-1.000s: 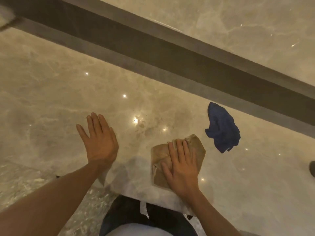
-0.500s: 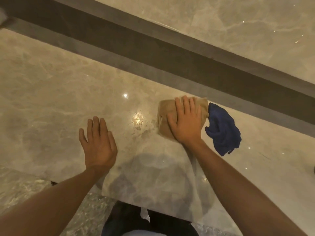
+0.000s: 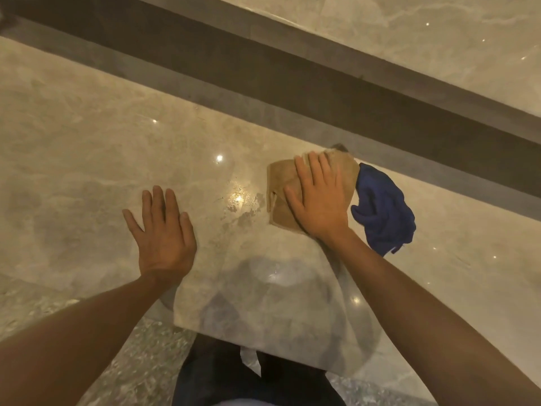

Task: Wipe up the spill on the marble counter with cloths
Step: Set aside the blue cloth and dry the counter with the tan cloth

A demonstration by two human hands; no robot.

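Note:
A folded tan cloth [image 3: 282, 189] lies on the beige marble counter [image 3: 87, 148], near its far edge. My right hand [image 3: 319, 197] presses flat on top of this cloth, fingers spread. Wet patches of the spill [image 3: 243, 206] glisten just left of the cloth. A crumpled blue cloth [image 3: 383, 209] lies right beside the tan one, touching its right side. My left hand [image 3: 162, 232] rests flat and bare on the counter, left of the spill, holding nothing.
A dark recessed ledge [image 3: 292, 83] runs diagonally behind the counter, with more marble [image 3: 409, 39] above it. The counter's near edge [image 3: 234, 338] ends in front of my body; speckled floor [image 3: 102, 361] lies below left.
My right hand slid the tan cloth from the near side of the counter up to the far edge, beside the blue cloth. My left hand stayed nearly still.

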